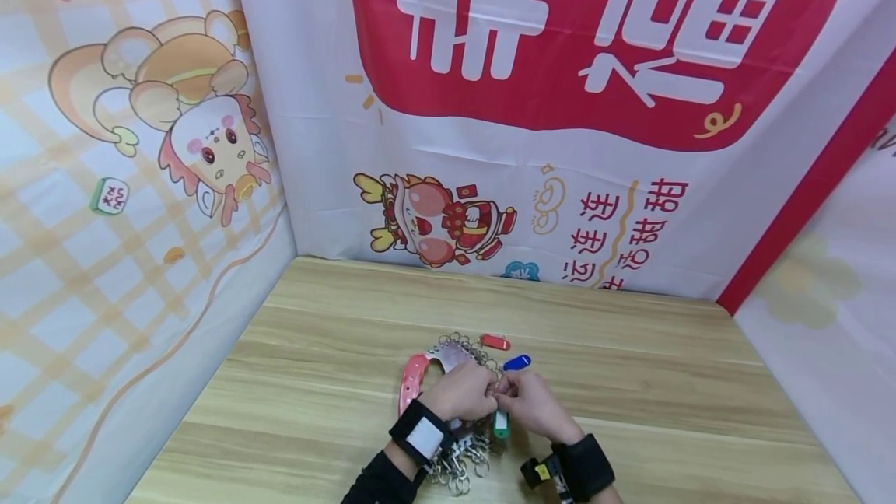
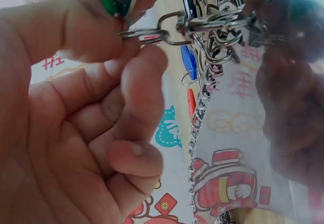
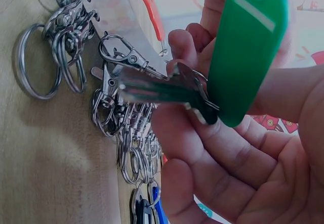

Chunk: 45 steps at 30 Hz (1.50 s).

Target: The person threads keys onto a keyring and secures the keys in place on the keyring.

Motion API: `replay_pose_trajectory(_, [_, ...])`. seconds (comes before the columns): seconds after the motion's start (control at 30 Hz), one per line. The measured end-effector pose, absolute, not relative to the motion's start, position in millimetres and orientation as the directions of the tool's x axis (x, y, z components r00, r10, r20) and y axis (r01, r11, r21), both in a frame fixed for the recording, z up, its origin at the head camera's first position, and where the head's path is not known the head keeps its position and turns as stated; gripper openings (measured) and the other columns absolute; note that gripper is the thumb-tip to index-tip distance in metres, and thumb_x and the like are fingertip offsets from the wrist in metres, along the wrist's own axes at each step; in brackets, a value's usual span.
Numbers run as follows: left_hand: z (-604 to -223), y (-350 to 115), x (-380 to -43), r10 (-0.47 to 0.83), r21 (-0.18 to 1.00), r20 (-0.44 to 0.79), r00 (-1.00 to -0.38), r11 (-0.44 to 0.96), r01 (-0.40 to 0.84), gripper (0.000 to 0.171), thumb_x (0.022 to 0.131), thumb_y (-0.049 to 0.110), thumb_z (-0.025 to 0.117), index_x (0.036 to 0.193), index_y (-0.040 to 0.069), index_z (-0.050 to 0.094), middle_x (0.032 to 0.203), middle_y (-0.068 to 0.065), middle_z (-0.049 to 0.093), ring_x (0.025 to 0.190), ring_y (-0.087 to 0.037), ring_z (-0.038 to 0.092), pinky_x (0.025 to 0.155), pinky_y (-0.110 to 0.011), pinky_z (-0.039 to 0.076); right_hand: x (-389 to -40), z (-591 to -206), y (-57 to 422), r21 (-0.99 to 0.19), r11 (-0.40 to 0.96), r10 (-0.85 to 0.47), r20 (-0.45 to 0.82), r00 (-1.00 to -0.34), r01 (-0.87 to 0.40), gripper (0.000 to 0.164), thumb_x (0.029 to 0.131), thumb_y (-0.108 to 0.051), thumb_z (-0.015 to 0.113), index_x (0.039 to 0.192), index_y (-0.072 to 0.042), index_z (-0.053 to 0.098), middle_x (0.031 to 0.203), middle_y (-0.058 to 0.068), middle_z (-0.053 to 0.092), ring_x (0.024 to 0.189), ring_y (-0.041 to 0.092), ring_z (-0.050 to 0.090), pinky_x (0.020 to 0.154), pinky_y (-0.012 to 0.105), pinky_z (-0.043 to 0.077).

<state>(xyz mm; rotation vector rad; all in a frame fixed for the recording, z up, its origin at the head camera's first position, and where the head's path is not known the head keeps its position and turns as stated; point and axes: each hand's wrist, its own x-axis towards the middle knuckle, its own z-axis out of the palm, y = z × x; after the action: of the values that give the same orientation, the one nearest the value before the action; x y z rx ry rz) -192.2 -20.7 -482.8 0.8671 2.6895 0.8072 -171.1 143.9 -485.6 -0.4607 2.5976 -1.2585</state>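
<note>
Fingertips of my left hand [image 1: 462, 393] pinch a split ring [image 2: 144, 34], which is linked to a metal swivel clasp [image 2: 202, 24]. Close against it, my right hand [image 1: 535, 403] pinches the small ring joining a green key tag [image 3: 248, 52] to a silver key [image 3: 162, 88]. The two hands meet in the head view, so the exact contact between the rings is hidden. Under the left hand lies a curved metal plate [image 1: 449, 354] with a pink end [image 1: 413, 381]. Many clasps with rings [image 1: 458, 473] hang along its edge.
A red key tag [image 1: 495, 342] and a blue key tag [image 1: 517, 362] lie beyond the hands, beside the clasps. The wooden table [image 1: 630, 348] meets a printed cloth backdrop [image 1: 322, 177] at the back and another at the left.
</note>
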Motion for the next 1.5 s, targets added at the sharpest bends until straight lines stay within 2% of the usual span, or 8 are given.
replay_pose_trajectory(0.37, [-477, -27, -191, 0.615, 0.591, -0.102, -0.782, 0.67, 0.45, 0.021, 0.082, 0.011, 0.063, 0.067, 0.017, 0.05, 0.057, 0.007, 0.046, 0.047, -0.006, 0.045, 0.045, -0.02, 0.036, -171, -486, 144, -0.792, 0.589, -0.348, -0.066, -0.935, -0.163, 0.006, 0.086, -0.006, 0.064, 0.08, -0.006, 0.061, 0.066, -0.001, 0.056, 0.054, 0.011, 0.049, 0.045, 0.022, 0.037])
replay_pose_trajectory(0.63, [-478, -26, -188, 0.616, 0.57, -0.118, -0.779, 0.684, 0.455, 0.023, 0.085, 0.012, 0.058, 0.065, 0.016, 0.047, 0.054, 0.006, 0.046, 0.042, -0.007, 0.047, 0.044, -0.022, 0.038, -172, -487, 146, -0.771, 0.601, -0.37, -0.037, -0.928, -0.209, 0.008, 0.086, -0.007, 0.064, 0.079, -0.008, 0.061, 0.065, -0.004, 0.056, 0.053, 0.009, 0.049, 0.045, 0.021, 0.038])
replay_pose_trajectory(1.07, [-474, -24, -188, 0.632, 0.507, -0.115, -0.766, 0.701, 0.502, 0.024, 0.089, 0.014, 0.056, 0.066, 0.016, 0.049, 0.057, 0.006, 0.045, 0.049, -0.007, 0.045, 0.048, -0.021, 0.037, -173, -487, 149, -0.751, 0.607, -0.413, -0.02, -0.91, -0.259, 0.01, 0.086, -0.008, 0.065, 0.078, -0.011, 0.061, 0.065, -0.006, 0.056, 0.052, 0.007, 0.048, 0.045, 0.022, 0.038])
replay_pose_trajectory(1.33, [-473, -28, -189, 0.633, 0.62, -0.097, -0.768, 0.643, 0.451, 0.02, 0.085, 0.01, 0.062, 0.068, 0.016, 0.054, 0.058, 0.007, 0.048, 0.047, -0.006, 0.047, 0.045, -0.021, 0.039, -173, -485, 150, -0.766, 0.607, -0.388, -0.052, -0.92, -0.213, 0.008, 0.087, -0.01, 0.065, 0.08, -0.011, 0.061, 0.067, -0.004, 0.057, 0.054, 0.008, 0.048, 0.047, 0.022, 0.037])
replay_pose_trajectory(1.5, [-474, -30, -190, 0.642, 0.617, -0.112, -0.759, 0.643, 0.453, 0.019, 0.085, 0.01, 0.064, 0.07, 0.018, 0.056, 0.06, 0.007, 0.049, 0.049, -0.006, 0.047, 0.047, -0.02, 0.04, -172, -483, 148, -0.764, 0.612, -0.378, -0.055, -0.924, -0.205, 0.006, 0.087, -0.01, 0.065, 0.081, -0.01, 0.062, 0.068, -0.004, 0.057, 0.056, 0.01, 0.05, 0.048, 0.022, 0.039])
